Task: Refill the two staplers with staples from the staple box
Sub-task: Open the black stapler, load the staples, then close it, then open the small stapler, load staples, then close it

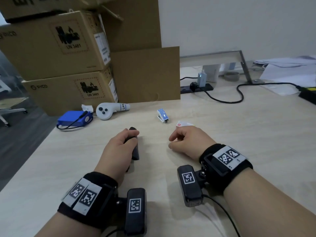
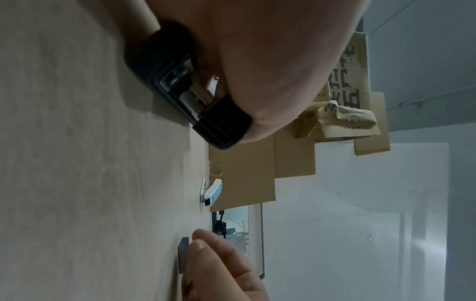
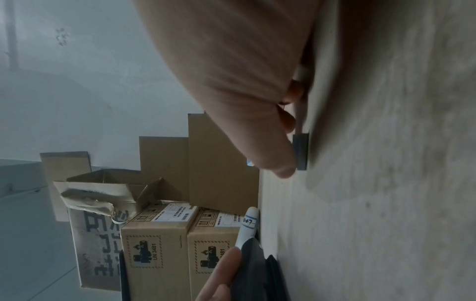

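Observation:
My left hand [image 1: 127,142] grips a black stapler [image 1: 135,147] that lies on the light wooden table [image 1: 239,134]. The left wrist view shows the black stapler [image 2: 180,85] with its metal staple channel showing under my palm [image 2: 257,61]. My right hand [image 1: 184,142] curls over the table and pinches a dark grey staple strip [image 3: 301,151] against it. The staple strip [image 2: 183,254] is also seen from the left wrist. A white staple box [image 1: 183,124] lies just behind that hand. A small blue-and-white stapler [image 1: 163,115] stands farther back.
Stacked cardboard boxes [image 1: 56,48] and a leaning cardboard sheet [image 1: 145,74] block the back left. In front of them lie a white controller [image 1: 109,110] and a blue battery pack [image 1: 75,118]. A power strip [image 1: 196,88] with cables and papers [image 1: 290,71] sit at the back right.

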`<state>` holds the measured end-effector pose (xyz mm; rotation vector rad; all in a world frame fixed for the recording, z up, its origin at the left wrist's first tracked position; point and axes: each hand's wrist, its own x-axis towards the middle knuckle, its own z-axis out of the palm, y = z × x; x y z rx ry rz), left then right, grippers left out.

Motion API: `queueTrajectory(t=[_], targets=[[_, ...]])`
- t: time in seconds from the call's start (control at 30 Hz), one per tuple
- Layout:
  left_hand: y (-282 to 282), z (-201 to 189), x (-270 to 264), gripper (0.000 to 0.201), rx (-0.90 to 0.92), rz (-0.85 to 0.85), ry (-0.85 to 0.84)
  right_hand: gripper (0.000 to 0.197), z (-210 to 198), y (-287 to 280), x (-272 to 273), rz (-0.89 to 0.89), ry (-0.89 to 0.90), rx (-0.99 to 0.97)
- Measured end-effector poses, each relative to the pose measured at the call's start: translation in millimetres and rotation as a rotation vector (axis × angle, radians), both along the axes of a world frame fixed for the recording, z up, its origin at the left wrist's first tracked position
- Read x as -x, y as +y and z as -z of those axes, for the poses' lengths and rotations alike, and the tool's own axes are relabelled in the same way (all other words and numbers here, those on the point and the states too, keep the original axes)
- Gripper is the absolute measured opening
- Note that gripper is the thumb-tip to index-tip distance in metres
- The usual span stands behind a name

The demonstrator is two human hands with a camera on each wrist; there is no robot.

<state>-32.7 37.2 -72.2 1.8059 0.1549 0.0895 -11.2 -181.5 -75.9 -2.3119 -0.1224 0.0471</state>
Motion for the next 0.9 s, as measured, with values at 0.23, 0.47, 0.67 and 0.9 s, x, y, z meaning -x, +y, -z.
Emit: queueTrajectory(t=[0.23, 0.47, 0.67, 0.9], targets=[[8, -20, -11, 0.038, -0.086, -0.027, 0.019, 0.011, -1, 0, -1, -0.050, -0.020, 0.106], [16, -33, -1, 0.021, -0.310, 0.049, 0.058, 0.011, -1, -1, 1, -0.044, -0.015, 0.085], [6, -30, -20, 0.055, -0.763, 0.252, 0.092, 0.007, 1, 2, 0, -0.040, -0.001, 0.108], [-6, -32, -99, 0.050, -0.886, 0.222, 0.055, 0.006, 2, 3, -2, -0.023, -0.014, 0.092]])
